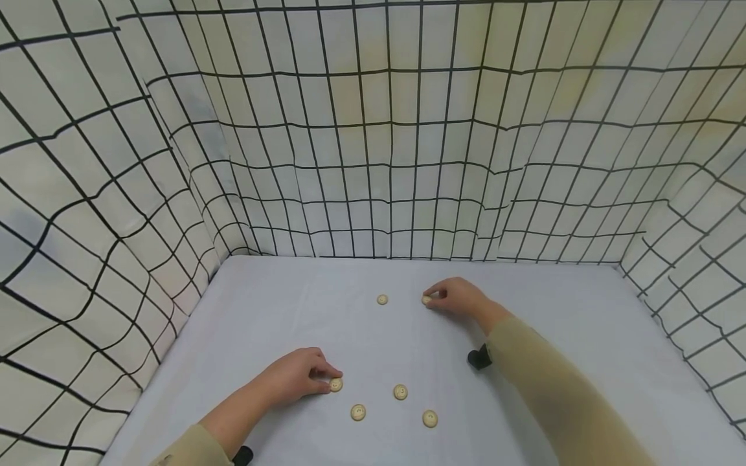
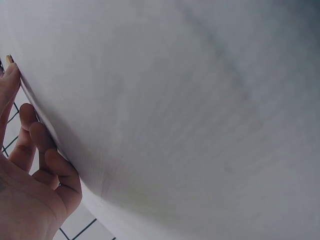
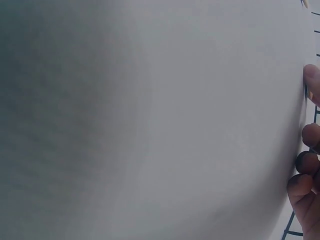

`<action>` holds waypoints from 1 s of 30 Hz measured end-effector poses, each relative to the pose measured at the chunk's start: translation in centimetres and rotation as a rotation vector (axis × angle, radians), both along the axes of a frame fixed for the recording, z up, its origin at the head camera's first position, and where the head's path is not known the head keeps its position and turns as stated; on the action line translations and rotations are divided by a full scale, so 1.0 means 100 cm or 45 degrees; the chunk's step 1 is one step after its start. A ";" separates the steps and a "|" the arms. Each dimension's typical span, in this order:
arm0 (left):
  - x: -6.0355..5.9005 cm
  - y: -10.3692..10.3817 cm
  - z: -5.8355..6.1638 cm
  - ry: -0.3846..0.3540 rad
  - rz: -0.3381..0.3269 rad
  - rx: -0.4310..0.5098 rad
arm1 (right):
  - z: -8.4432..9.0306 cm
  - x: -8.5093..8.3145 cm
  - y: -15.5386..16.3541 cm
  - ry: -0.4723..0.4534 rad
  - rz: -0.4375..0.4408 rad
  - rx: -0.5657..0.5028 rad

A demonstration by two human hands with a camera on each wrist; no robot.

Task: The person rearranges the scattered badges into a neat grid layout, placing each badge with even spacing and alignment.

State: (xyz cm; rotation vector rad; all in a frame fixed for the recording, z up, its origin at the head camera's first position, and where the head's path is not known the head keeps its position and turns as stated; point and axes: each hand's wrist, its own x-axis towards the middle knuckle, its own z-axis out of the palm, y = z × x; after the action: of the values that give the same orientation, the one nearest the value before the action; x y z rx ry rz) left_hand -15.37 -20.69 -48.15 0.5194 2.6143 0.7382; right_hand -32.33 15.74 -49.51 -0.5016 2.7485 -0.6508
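Observation:
Thumb and index finger of my left hand (image 1: 300, 377) pinch a round beige button (image 1: 336, 384) by its left edge, low over the white cloth. Farther back, my right hand (image 1: 457, 299) holds another beige button (image 1: 427, 300) between thumb and fingertip, partly covering it. A similar button (image 1: 382, 299) lies flat to the left of that one. Near the left hand are a button (image 1: 358, 411), a second (image 1: 400, 391) and a third (image 1: 430, 418), all lying flat. In the left wrist view, the other fingers (image 2: 42, 135) are curled beside the cloth.
A white cloth (image 1: 280, 304) covers the table. Pale walls with a black grid net (image 1: 373, 165) rise at the back and along both sides. A black wrist device (image 1: 480, 358) sits under the right sleeve (image 1: 553, 388), and part of another (image 1: 242, 455) shows at the left wrist.

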 end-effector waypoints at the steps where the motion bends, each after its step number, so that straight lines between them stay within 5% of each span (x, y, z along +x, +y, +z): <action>1: 0.000 0.000 0.000 -0.002 0.001 -0.001 | 0.000 0.000 0.000 -0.001 0.000 0.003; 30: -0.001 0.001 -0.002 -0.015 0.032 -0.004 | 0.001 0.015 0.003 0.004 -0.029 -0.054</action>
State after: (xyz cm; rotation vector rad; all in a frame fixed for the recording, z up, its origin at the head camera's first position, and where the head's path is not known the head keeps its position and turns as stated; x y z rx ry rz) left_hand -15.45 -20.64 -48.33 0.4811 2.6152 0.7429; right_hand -30.80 16.01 -49.42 -0.4813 2.7521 -0.7156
